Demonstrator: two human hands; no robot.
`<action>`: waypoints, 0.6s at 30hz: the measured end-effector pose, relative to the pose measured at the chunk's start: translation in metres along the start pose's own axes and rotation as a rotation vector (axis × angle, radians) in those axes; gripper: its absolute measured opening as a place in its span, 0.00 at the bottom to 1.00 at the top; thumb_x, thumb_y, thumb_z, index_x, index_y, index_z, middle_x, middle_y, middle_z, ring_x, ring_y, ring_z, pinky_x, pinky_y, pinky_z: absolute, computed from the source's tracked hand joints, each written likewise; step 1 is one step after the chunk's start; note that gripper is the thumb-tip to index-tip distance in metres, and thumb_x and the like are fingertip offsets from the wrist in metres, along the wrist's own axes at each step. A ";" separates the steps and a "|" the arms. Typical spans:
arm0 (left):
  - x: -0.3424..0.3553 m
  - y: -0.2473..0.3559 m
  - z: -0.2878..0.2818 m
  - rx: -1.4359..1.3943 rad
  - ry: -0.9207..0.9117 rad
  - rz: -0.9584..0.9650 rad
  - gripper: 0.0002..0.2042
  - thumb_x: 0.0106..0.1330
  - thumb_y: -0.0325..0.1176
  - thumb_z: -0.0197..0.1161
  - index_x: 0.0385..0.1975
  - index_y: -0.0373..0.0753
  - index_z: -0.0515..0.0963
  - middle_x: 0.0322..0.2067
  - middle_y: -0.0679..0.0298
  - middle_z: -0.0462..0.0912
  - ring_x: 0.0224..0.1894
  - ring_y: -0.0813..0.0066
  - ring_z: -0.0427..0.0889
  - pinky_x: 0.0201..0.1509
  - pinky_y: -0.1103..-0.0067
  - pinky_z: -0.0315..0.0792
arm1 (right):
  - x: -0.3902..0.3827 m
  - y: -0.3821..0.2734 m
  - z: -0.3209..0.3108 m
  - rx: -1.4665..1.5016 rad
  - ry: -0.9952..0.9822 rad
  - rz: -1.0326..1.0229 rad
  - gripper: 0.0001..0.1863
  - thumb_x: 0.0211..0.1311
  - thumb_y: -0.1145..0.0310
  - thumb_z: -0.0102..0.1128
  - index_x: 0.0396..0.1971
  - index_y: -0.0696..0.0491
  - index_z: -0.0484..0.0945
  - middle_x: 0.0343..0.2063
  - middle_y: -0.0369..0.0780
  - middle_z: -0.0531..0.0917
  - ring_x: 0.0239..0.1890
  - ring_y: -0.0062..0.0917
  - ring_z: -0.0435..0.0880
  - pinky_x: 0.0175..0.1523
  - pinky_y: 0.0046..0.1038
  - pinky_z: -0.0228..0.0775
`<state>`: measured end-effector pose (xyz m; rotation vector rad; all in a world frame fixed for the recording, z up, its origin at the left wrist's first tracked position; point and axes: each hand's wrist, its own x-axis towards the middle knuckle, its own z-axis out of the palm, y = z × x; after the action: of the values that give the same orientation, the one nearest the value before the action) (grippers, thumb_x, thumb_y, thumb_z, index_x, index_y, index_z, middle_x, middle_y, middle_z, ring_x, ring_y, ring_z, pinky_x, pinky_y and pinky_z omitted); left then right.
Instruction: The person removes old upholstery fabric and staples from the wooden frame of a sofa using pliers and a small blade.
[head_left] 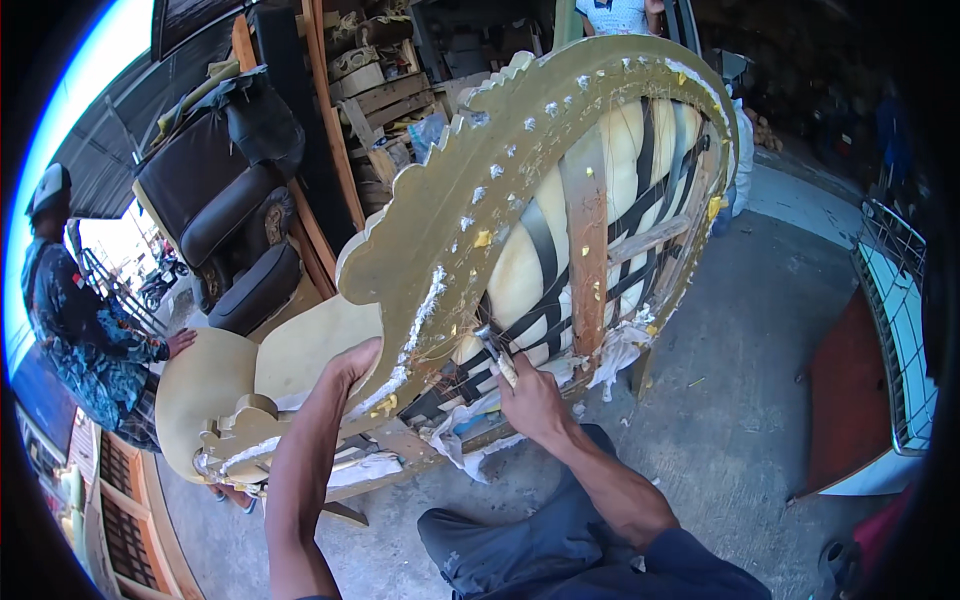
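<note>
A large sofa frame [430, 250] with a gold-painted, scalloped edge stands tilted in front of me, its back side facing me. Dark webbing straps [535, 240] cross pale padding [520, 265] inside it, beside a wooden slat [587, 250]. White and yellow tufts dot the frame. My right hand [530, 398] is closed round a hammer [497, 355], its metal head near the straps at the lower opening. My left hand [362, 360] reaches over the frame's lower left edge; its fingers are hidden behind the edge. Torn white cloth [465, 445] hangs along the bottom rail.
At left, a person [75, 310] rests a hand on the sofa's padded end [205, 390]. Behind stand a dark upholstered chair [225, 200] and stacked wood [390, 100]. A brown and white panel with a metal rack [890, 330] lies right. Another person [615, 15] stands behind the sofa.
</note>
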<state>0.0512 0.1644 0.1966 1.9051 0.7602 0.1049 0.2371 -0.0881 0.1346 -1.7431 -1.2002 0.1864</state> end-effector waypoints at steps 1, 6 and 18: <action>-0.001 0.004 -0.001 0.014 -0.085 -0.018 0.22 0.67 0.38 0.67 0.57 0.33 0.78 0.52 0.58 0.83 0.50 0.74 0.81 0.57 0.76 0.72 | 0.004 0.003 -0.002 0.004 0.002 0.002 0.16 0.65 0.66 0.59 0.42 0.64 0.72 0.27 0.63 0.82 0.35 0.61 0.83 0.40 0.56 0.74; -0.010 0.028 0.006 0.171 -0.185 -0.038 0.26 0.67 0.46 0.68 0.60 0.36 0.78 0.58 0.57 0.80 0.56 0.73 0.77 0.62 0.76 0.68 | -0.009 -0.004 -0.005 0.116 -0.058 0.047 0.18 0.71 0.58 0.55 0.44 0.60 0.75 0.29 0.60 0.83 0.39 0.60 0.82 0.43 0.52 0.74; -0.014 0.016 0.003 0.339 -0.089 -0.092 0.30 0.65 0.50 0.67 0.59 0.32 0.76 0.56 0.55 0.81 0.54 0.71 0.77 0.61 0.74 0.68 | 0.007 0.017 -0.042 0.394 -0.604 0.194 0.22 0.75 0.54 0.55 0.56 0.57 0.73 0.30 0.41 0.79 0.35 0.18 0.79 0.43 0.26 0.73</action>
<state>0.0483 0.1500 0.2126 2.1733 0.8437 -0.1762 0.2764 -0.1094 0.1458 -1.4858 -1.2928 1.0535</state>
